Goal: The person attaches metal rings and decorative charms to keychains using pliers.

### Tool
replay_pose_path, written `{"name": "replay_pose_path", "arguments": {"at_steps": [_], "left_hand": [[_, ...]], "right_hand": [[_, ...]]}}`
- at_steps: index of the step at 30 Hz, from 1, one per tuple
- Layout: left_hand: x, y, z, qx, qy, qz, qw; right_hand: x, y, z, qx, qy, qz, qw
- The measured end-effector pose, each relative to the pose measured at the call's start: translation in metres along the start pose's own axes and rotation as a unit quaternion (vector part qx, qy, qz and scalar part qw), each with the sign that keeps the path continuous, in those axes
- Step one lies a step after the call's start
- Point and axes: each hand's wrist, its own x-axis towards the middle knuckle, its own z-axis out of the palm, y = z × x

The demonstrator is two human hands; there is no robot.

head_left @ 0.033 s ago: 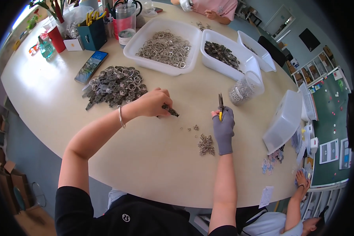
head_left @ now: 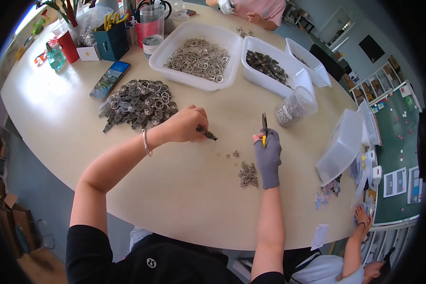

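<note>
My left hand (head_left: 190, 124), bare with a silver bangle at the wrist, pinches a small dark patterned charm (head_left: 208, 134) above the table. My right hand (head_left: 268, 158), in a grey glove with bare fingertips showing, grips pliers (head_left: 264, 128) with a yellow handle, jaws pointing away from me. Whether the jaws hold anything is too small to tell. Between my hands and nearer me lies a little heap of small metal clasps or rings (head_left: 247, 175), with a few loose bits beyond it. Left of my left hand is a pile of dark charms with key rings (head_left: 139, 105).
A white tub of key rings (head_left: 156, 71) stands at the back, beside a white tub of dark pieces (head_left: 270, 84). A clear jar of small rings (head_left: 291, 111) leans near it. A phone (head_left: 110, 80) lies at left; an upturned translucent tub (head_left: 341, 149) is at right. Two other people work at the table.
My right hand with the pliers has shifted very slightly left. The charm in my left hand has moved a touch to the right.
</note>
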Motion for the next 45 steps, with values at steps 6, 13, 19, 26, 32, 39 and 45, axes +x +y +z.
{"name": "replay_pose_path", "arguments": {"at_steps": [6,13,19,26,32,39,45], "left_hand": [[-0.016,0.033,0.016,-0.06,0.059,-0.012,0.996],[-0.025,0.054,0.02,-0.291,-0.013,-0.117,0.95],[-0.032,0.058,0.031,-0.654,0.043,-0.204,0.727],[-0.037,0.061,0.027,-0.542,-0.026,-0.174,0.822],[-0.039,0.066,0.028,-0.482,-0.003,-0.182,0.857],[-0.04,0.068,0.026,-0.509,-0.001,-0.188,0.84],[-0.04,0.072,0.026,-0.426,-0.013,-0.197,0.883]], "right_hand": [[-0.047,-0.055,0.013,0.065,-0.121,-0.019,0.99],[-0.06,-0.064,0.02,0.07,-0.116,-0.058,0.989],[-0.065,-0.074,0.02,0.047,-0.124,-0.078,0.988],[-0.067,-0.074,0.023,0.026,-0.123,-0.113,0.986],[-0.07,-0.081,0.023,0.039,-0.129,-0.108,0.985],[-0.071,-0.08,0.022,0.025,-0.113,-0.146,0.983],[-0.07,-0.088,0.017,0.015,-0.096,-0.095,0.991]]}}
